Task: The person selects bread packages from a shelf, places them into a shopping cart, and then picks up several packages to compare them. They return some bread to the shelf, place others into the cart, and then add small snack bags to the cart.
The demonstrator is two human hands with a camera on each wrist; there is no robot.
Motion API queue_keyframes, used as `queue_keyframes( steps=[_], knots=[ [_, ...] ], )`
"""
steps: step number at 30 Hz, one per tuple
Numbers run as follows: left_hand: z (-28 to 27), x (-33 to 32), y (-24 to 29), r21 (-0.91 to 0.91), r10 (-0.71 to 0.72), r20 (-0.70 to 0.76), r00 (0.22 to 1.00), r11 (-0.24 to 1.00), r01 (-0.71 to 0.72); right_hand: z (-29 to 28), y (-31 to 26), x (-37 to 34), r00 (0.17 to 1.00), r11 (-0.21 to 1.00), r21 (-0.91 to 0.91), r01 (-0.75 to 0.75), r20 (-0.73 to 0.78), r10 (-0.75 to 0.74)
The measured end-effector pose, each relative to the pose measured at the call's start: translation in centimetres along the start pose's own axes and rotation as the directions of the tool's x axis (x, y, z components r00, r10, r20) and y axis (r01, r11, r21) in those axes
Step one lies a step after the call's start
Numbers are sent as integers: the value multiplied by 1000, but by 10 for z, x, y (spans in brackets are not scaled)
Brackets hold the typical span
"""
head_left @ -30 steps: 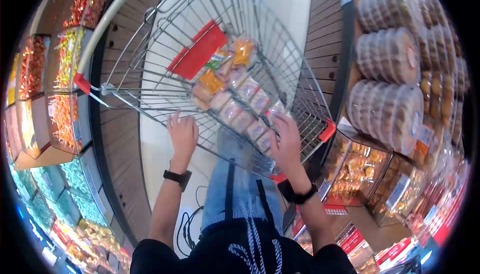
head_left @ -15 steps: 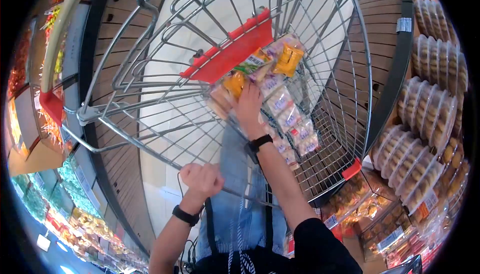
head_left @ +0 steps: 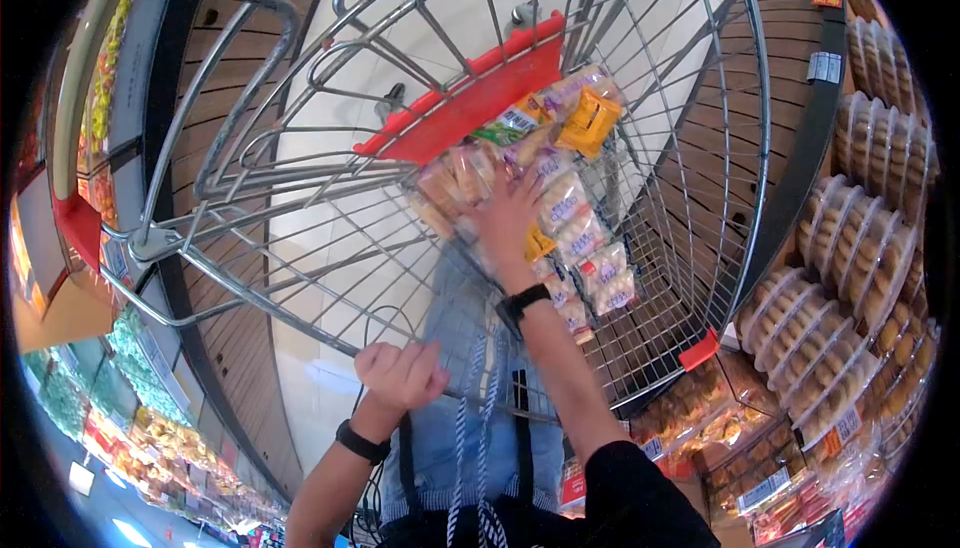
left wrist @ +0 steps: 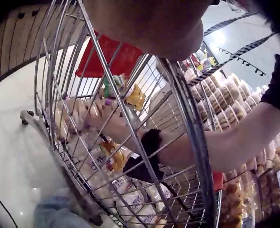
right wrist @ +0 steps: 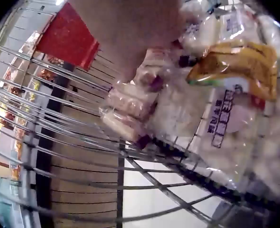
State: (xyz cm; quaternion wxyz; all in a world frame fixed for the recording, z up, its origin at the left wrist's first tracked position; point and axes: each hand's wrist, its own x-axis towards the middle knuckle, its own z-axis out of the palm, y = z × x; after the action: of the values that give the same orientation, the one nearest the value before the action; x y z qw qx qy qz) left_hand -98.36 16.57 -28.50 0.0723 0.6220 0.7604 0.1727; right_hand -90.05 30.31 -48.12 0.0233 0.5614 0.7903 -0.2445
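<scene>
Resting on clear-wrapped snack packs (head_left: 445,188) inside the shopping cart (head_left: 478,96), the right hand (head_left: 508,218) has spread fingers in the head view; whether the left hand (head_left: 402,376), at the cart's near side, grips anything, I cannot tell. In the left wrist view, the packs lie low, probably light. In the right wrist view, slick crinkled film suggests soft, crushable contents, best lifted by the sealed ends

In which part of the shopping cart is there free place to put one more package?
Free: the bare wire floor between the white packs and the red corner cap. Crowded: beside the red panel and around the right hand, where packages lie close together.
</scene>
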Motion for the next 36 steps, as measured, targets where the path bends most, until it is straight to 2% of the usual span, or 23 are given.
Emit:
queue_keyframes(
  steps=[3,6,9,12,13,15,18,21,24,27,29,30,31,32,34,36],
  knots=[
    [0,0,0,10,-4,15,1000,1000,4,17,-13,13,990,995,-25,-99,98,101],
    [-2,2,-1,12,2,56,998,1000,-3,29,-15,18,974,984,-124,-129,172,149],
    [-1,1,-1,8,4,63,998,1000,-4,33,9,28,994,994,2,105,-21,-105],
    [1,-1,0,6,4,49,999,1000,-4,20,19,31,992,996,77,45,117,-54],
    [1,-1,0,4,5,45,999,1000,-5,19,15,32,993,999,23,27,116,-30],
    [0,-1,1,6,-5,47,999,1000,4,23,3,33,994,996,-83,-12,107,21],
    [-1,1,2,11,-17,56,998,1000,16,29,-1,34,999,987,-159,-10,-31,5],
    [-1,-1,3,23,-22,45,999,1000,21,12,4,27,999,1000,18,-5,48,4],
    [0,-1,2,42,-3,31,1000,999,2,-3,17,9,992,979,164,121,-37,-117],
    [2,3,3,102,27,-20,999,995,-25,-29,37,-25,967,933,339,120,172,-187],
    [2,3,5,73,34,-70,997,997,-29,-30,64,-64,957,796,603,47,202,-209],
    [0,3,6,60,7,-38,999,998,-5,-39,74,-84,951,699,715,9,210,-226],
    [0,3,8,83,-6,-27,1000,996,9,-66,79,-105,909,428,857,-288,385,-160],
    [-1,3,10,107,-18,-17,1000,994,20,-99,82,-125,820,87,836,-541,548,-166],
    [-2,2,13,168,-57,46,997,985,48,-156,90,-165,767,-204,740,-641,625,-143],
    [1,2,13,230,-31,19,999,973,26,-162,130,-215,812,-351,734,-582,545,-206]
  ],
)
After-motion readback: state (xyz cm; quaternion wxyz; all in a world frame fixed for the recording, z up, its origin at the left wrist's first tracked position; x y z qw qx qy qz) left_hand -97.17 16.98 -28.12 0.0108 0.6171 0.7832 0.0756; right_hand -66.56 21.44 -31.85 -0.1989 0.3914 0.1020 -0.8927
